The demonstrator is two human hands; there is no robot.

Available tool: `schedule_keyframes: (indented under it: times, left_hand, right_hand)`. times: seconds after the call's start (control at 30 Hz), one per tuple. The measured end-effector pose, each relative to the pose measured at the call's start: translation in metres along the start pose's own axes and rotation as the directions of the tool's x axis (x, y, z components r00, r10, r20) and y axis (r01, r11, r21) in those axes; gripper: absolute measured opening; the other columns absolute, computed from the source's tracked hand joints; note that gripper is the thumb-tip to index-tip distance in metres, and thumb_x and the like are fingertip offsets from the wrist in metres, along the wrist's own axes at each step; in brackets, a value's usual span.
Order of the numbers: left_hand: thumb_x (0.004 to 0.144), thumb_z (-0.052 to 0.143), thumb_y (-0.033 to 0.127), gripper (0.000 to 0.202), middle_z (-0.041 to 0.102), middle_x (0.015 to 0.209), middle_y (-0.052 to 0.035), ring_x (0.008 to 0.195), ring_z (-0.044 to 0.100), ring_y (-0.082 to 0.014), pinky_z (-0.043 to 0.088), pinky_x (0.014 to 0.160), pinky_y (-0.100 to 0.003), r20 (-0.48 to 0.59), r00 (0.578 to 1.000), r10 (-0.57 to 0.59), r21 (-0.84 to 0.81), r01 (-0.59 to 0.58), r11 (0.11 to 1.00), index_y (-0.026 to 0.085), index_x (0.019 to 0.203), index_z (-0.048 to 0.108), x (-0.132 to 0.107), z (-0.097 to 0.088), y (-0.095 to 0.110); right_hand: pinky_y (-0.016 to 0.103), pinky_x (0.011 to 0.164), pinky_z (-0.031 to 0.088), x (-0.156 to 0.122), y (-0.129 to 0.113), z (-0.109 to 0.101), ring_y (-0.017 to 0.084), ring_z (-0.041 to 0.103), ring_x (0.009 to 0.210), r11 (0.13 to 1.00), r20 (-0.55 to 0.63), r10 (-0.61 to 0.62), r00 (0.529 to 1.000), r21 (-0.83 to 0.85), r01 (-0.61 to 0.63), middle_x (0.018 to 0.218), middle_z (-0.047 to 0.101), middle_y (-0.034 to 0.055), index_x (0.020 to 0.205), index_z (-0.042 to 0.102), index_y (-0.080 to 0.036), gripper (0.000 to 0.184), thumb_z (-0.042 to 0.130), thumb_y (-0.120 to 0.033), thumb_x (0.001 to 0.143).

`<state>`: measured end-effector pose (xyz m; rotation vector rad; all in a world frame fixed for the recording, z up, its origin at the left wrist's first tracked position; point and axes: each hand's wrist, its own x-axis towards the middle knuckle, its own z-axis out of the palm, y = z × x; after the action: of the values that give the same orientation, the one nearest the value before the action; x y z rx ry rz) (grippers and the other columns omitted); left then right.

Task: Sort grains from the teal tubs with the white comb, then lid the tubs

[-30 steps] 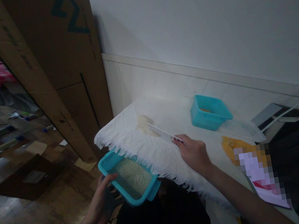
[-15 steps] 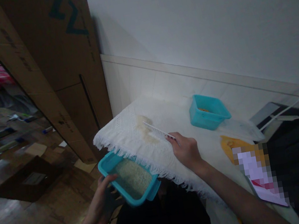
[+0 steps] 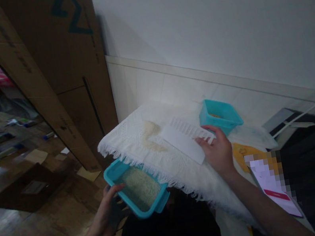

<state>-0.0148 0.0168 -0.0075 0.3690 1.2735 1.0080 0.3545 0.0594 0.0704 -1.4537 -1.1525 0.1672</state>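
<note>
My left hand [image 3: 109, 210] grips the near left side of a turquoise plastic container [image 3: 160, 203], thumb over its rim. Inside lies a bed of pale grains like rice [image 3: 141, 187]. The container sits just below the fringed edge of a white cloth [image 3: 128, 141] on the table. Pinched in my right hand [image 3: 219, 151] is a white paper card [image 3: 182, 143] with printed lines, tilted over the cloth. Left of the card, a small heap of the same pale grains [image 3: 151, 130] is spread on the cloth.
A second turquoise container [image 3: 205, 117] stands near the wall with something orange-brown inside. A yellow item [image 3: 239, 154] and a phone with a lit screen [image 3: 279, 196] lie at right. A tall cardboard box [image 3: 68, 72] stands at left; beyond it, another person is partly visible.
My right hand has moved right and turned, carrying the card away from the grains; its face now shows instead of its edge. My left hand and the container stay put.
</note>
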Motion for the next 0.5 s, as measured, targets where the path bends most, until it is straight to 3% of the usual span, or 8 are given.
schedule_keyframes:
  times: [0.13,0.23,0.37,0.5]
  left_hand:
    - [0.07,0.101,0.05,0.076,0.08,0.102,-0.0038,0.089,0.082,-0.0321,0.068,0.074,-0.045,-0.005,1.0,0.008,-0.007,-0.008,1.0,0.032,0.133,0.062,0.001,0.002,-0.004]
    - [0.071,0.103,0.049,0.074,0.079,0.106,-0.0029,0.094,0.084,-0.0329,0.07,0.079,-0.046,0.014,1.0,0.012,-0.023,-0.012,1.0,0.032,0.131,0.063,-0.003,0.003,-0.005]
    - [0.066,0.107,0.044,0.078,0.08,0.109,-0.0036,0.1,0.085,-0.035,0.071,0.084,-0.048,0.014,1.0,-0.001,-0.056,0.002,0.998,0.031,0.13,0.064,-0.012,0.008,-0.005]
    - [0.067,0.106,0.043,0.082,0.079,0.111,-0.0052,0.105,0.085,-0.038,0.071,0.087,-0.051,-0.011,1.0,0.02,-0.07,-0.02,0.997,0.032,0.135,0.063,-0.015,0.014,-0.007]
  right_hand:
    - [0.045,0.077,0.07,0.017,0.02,-0.017,0.032,0.084,0.083,0.935,0.014,0.311,0.95,0.178,-0.308,0.096,0.09,0.0092,0.115,0.085,-0.022,0.067,0.102,-0.054,0.058]
    - [0.043,0.07,0.069,0.01,0.027,-0.019,0.03,0.082,0.079,0.85,0.065,0.461,0.885,0.256,-0.461,0.094,0.09,0.0068,0.113,0.085,-0.022,0.071,0.105,-0.046,0.05]
    - [0.042,0.066,0.069,-0.01,0.021,-0.015,0.03,0.082,0.078,0.79,0.164,0.519,0.839,0.282,-0.544,0.096,0.091,0.0071,0.115,0.086,-0.023,0.071,0.108,-0.044,0.051]
    - [0.04,0.063,0.067,-0.03,0.01,-0.011,0.03,0.081,0.076,0.803,0.229,0.488,0.842,0.259,-0.536,0.089,0.089,0.0061,0.109,0.088,-0.023,0.07,0.113,-0.05,0.05]
